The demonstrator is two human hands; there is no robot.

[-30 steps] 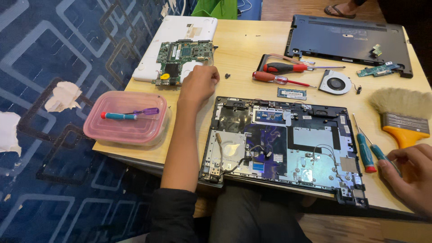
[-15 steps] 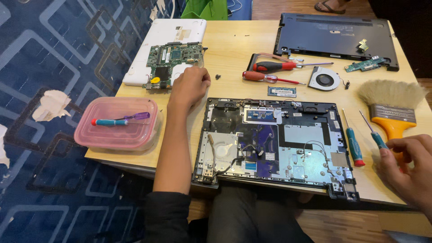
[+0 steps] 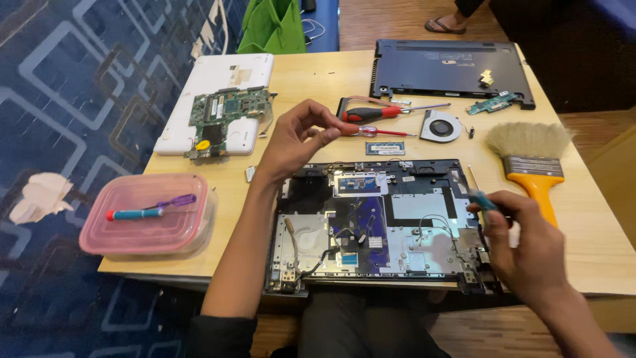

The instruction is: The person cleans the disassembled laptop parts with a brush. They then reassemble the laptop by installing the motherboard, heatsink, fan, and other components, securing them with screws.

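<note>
Over the opened laptop base (image 3: 371,225), which lies on the wooden counter (image 3: 318,79) with its circuitry exposed, both hands are at work. The left hand (image 3: 298,139) hovers above the base's far left corner with thumb and forefinger pinched together; whatever sits between the fingertips is too small to make out. The right hand (image 3: 523,245) is curled at the base's right edge, closed around a small screwdriver with a teal handle (image 3: 482,200). Just beyond the base's far edge lie a red-handled screwdriver (image 3: 368,114), a thinner red screwdriver (image 3: 384,132), a small memory module (image 3: 385,148) and a round cooling fan (image 3: 440,126). Right of the base rests a wide paintbrush with an orange handle (image 3: 530,162). Farther off, beyond the tools, sits the dark bottom cover (image 3: 450,69) with a small green board (image 3: 493,103) beside it. Left of the base and farther back, a green circuit board (image 3: 228,113) rests on a white laptop shell (image 3: 228,69). Nearer, left of the base, stands a pink plastic container (image 3: 149,215) with a purple-and-blue tool (image 3: 149,209) on its lid.
</note>
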